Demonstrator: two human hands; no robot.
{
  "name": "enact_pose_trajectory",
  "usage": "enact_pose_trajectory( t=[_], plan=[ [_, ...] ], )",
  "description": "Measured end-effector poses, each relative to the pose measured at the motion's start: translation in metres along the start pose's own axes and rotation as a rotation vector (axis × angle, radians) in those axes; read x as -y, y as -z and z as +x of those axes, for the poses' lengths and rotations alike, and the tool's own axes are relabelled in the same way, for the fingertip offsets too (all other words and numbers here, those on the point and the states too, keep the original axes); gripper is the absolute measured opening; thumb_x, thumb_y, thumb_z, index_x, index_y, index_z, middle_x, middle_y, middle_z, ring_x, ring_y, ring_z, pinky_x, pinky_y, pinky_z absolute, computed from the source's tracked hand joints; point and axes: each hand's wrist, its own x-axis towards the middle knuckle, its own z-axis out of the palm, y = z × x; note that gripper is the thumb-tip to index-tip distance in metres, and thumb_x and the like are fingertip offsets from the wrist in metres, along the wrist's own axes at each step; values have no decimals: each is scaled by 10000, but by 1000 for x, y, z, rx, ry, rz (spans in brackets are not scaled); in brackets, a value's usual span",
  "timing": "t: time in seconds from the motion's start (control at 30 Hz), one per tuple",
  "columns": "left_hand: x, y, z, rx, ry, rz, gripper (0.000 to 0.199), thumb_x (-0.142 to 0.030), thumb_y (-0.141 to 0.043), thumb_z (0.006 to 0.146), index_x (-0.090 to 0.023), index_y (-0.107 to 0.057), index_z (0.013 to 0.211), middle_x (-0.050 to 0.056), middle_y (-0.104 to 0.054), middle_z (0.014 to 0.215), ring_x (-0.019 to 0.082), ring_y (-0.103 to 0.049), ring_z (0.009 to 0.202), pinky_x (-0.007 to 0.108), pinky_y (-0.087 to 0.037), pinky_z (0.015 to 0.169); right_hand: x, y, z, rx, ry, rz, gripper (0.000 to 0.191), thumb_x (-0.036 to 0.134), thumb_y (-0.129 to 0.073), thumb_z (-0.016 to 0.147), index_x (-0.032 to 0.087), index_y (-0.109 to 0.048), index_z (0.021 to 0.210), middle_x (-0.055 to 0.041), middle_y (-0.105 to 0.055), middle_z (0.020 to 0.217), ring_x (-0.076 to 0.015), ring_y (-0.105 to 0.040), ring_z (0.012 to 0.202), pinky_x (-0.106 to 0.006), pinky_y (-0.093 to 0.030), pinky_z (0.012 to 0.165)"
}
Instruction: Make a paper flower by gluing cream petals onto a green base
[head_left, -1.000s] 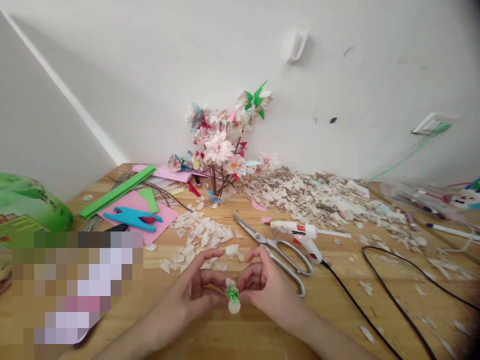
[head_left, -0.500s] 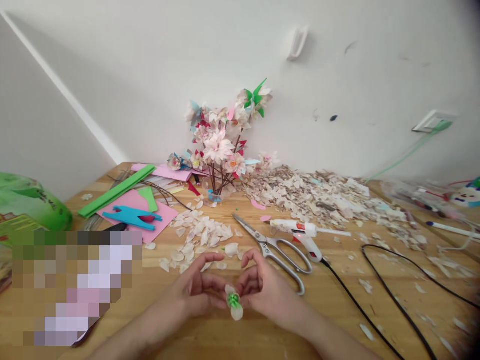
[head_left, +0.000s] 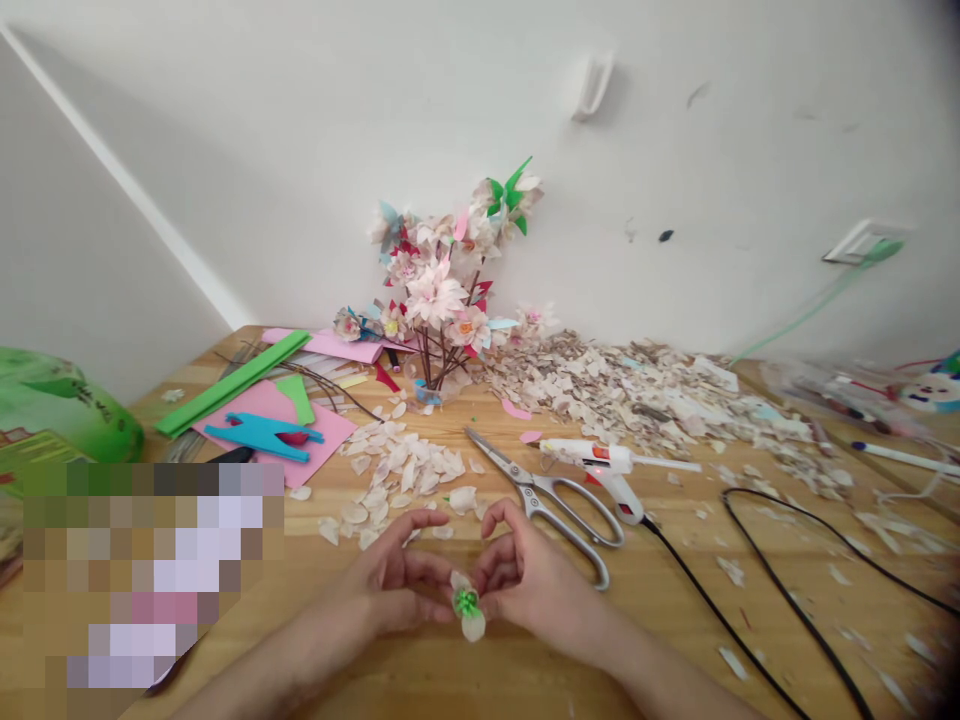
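Between the fingertips of my left hand (head_left: 401, 575) and my right hand (head_left: 517, 575) is a small handmade flower (head_left: 467, 605). It has a green centre and a few whitish petals, one pointing down toward me. Both hands pinch it from either side, low over the table's near part. Its stem, if any, is hidden. Just beyond my fingers lies a loose whitish petal (head_left: 463, 499), with a scattered pile of petals (head_left: 405, 462) to its left. Metal scissors (head_left: 544, 495) lie partly open beside my right hand, and a white glue gun (head_left: 600, 465) rests past them.
A bunch of handmade flowers (head_left: 439, 290) stands at the back by the wall. Right of it spreads a heap of pale scraps (head_left: 622, 385). Coloured paper (head_left: 330, 440) and a green bag (head_left: 67, 410) lie left. The black cord (head_left: 720, 610) crosses the right side.
Almost nothing differs. Both hands keep the flower in the same place, and the view has shifted very slightly.
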Motion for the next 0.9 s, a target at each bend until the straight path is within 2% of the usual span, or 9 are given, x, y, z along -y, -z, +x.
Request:
enact_pose_trajectory(
  t=[0.23,0.4,0.57,0.73,0.9],
  plan=[
    [5,0,1,25,-24,0,602,-19,-588,595,-235,-385,1119,20,-644,864,201,-601,884,400,-398,810,-5,0,1,29,6,59,541,21,-705,510,247,-341,840,92,-627,622,-102,-589,565,-175,-413,500],
    [10,2,4,61,-71,-18,646,-12,-573,529,-260,-442,1111,-1,-600,863,179,-567,854,376,-437,754,-2,-1,4,50,27,93,527,28,-702,519,246,-344,838,93,-617,630,-99,-589,581,-176,-413,513],
    [10,1,4,39,-116,-24,727,-56,-597,531,-303,-411,1189,28,-567,980,198,-513,942,344,-447,723,4,-2,4,-70,137,35,448,27,-659,563,240,-357,816,98,-581,623,-96,-588,594,-200,-442,562],
    [10,6,6,31,-108,-54,767,-65,-643,540,-373,-396,1198,37,-479,1171,202,-532,927,385,-470,724,1,-1,4,-189,268,-121,369,50,-615,625,243,-358,806,86,-564,626,-120,-609,621,-246,-480,611],
    [9,9,7,32,-95,-103,748,-33,-618,550,-327,-403,1204,38,-593,1023,214,-545,972,378,-461,763,1,-2,0,-253,316,-219,335,64,-587,649,246,-354,806,73,-572,632,-132,-615,635,-271,-497,639]
  ],
)
